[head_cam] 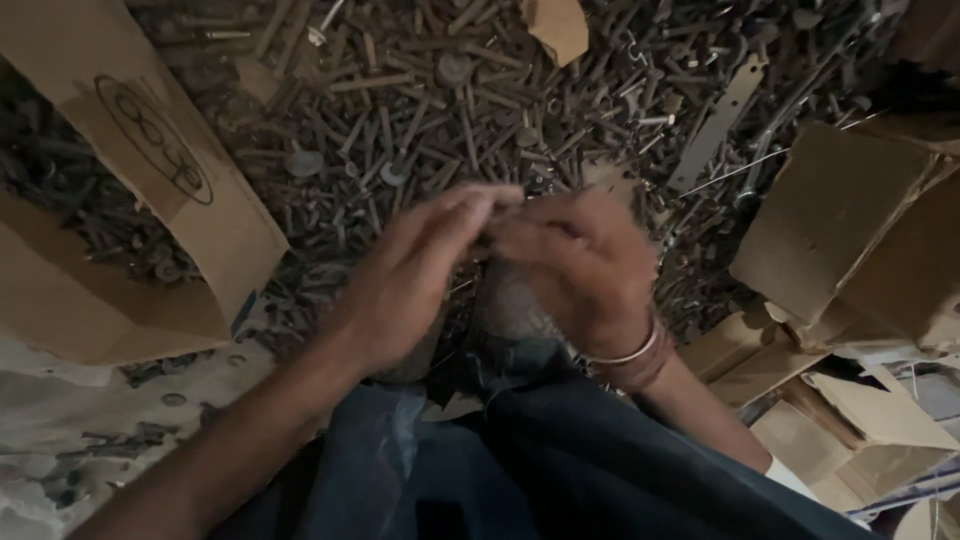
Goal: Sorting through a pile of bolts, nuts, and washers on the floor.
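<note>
My left hand (415, 275) and my right hand (580, 265) meet fingertip to fingertip in the middle of the view, just above my knees in dark trousers (520, 450). Both hands are blurred by motion. Something small seems pinched between the fingertips, but it is too blurred to make out. A metal bangle (625, 355) circles my right wrist. Behind the hands spreads a large heap of rusty bolts and nails (430, 110) on the floor.
An open cardboard box (150, 200) holding more bolts lies at the left. Torn cardboard pieces (850, 220) are piled at the right. A flat metal strip (715, 125) rests on the heap at the upper right. Loose washers and bolts (120, 440) dot the pale floor at lower left.
</note>
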